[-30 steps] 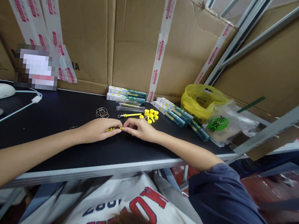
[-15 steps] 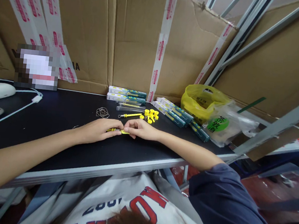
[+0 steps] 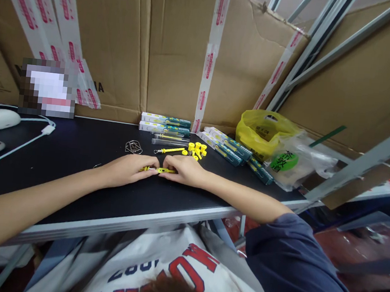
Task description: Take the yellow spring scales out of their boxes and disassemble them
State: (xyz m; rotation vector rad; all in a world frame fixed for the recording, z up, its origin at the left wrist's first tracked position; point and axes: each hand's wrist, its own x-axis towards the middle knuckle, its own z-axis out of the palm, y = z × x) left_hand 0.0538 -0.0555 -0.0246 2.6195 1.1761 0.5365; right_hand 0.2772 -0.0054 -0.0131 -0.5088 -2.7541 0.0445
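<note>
Right hand (image 3: pixel 185 169) has shifted its grip since half a second ago: fingers are curled in tighter now, and more of the slim yellow plastic piece (image 3: pixel 164 170) shows in the gap between the two hands. Left hand (image 3: pixel 128 170) looks pretty much parked, same pinch as before.

So both grips are closed down, thumb against fingers, each with hold of one end of that yellow piece. It's lying roughly sideways, just over the near half of the matte black tabletop (image 3: pixel 59 141). Can't tell if it's one part or two joined up, the fingers hide too much.

Just beyond the hands there's a slim yellow stick with a silver loop end (image 3: pixel 171 151), and right by it a little heap of small yellow plastic parts (image 3: pixel 197 149). Tangle of thin silver bent wire (image 3: pixel 134 147) sits off to the left. Behind those: clear plastic tubes (image 3: pixel 170 142), a stack of narrow white-and-green cardboard boxes (image 3: pixel 164 128), more boxes of the same sort angled to the right, then a crinkly yellow plastic bag (image 3: pixel 252 131).
</note>
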